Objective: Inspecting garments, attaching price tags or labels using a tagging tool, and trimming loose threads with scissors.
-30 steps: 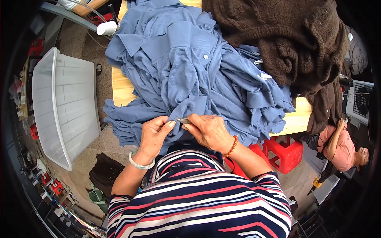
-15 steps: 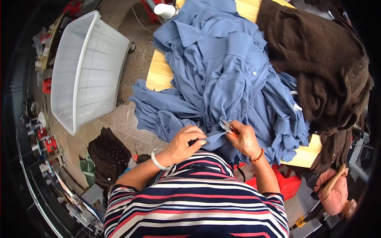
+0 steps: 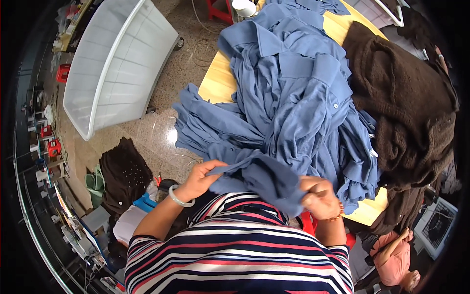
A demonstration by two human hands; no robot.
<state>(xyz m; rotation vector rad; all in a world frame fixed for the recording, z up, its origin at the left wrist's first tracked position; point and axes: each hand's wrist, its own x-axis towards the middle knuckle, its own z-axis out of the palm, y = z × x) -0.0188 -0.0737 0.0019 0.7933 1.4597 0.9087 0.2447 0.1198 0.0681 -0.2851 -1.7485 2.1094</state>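
Observation:
Blue button shirts [image 3: 289, 105] lie heaped and rumpled over the wooden table in front of me. A loose part of the blue cloth is stretched between my hands, close to my striped top. My left hand [image 3: 201, 179], with a pale bangle at the wrist, pinches one edge of it. At the other end my right hand [image 3: 320, 198], with a beaded bracelet, is closed round the cloth and slightly blurred. The metal snips seen earlier in the right hand do not show now. A white button shows on the heap.
A pale wheeled bin [image 3: 132, 68] stands at the left. Thick dark brown garments [image 3: 399, 108] hang over the right side of the wooden table [image 3: 218, 81]. A dark studded garment [image 3: 128, 171] lies lower left. Another person [image 3: 391, 257] sits at lower right.
My hands have moved apart, spreading the blue cloth between them. The right hand has come down and right, and its snips are out of sight. The whole view has shifted.

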